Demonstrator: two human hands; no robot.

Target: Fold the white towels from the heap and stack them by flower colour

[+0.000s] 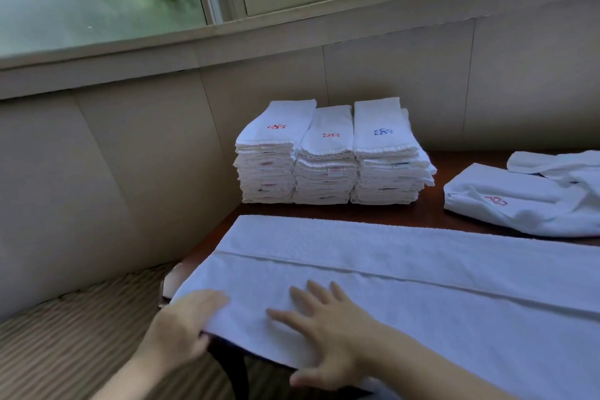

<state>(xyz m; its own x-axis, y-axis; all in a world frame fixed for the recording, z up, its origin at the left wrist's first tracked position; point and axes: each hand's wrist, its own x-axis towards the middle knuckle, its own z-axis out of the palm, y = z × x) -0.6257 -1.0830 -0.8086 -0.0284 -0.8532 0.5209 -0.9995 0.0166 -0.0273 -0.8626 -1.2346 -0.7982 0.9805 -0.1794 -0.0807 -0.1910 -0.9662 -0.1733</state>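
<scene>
On the dark wooden desk (431, 213) under the window, three stacks of folded white towels (328, 156) stand. My left hand (185, 328) grips the long white towel's (422, 286) corner; my right hand (328, 331) presses it, fingers spread flat.

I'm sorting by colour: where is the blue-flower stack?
In the head view, the blue-flower stack stands at the table's far edge against the wall, rightmost of three stacks, next to a red-flower stack.

Single head-worn view, facing forward and down, close over table (431, 214)
</scene>
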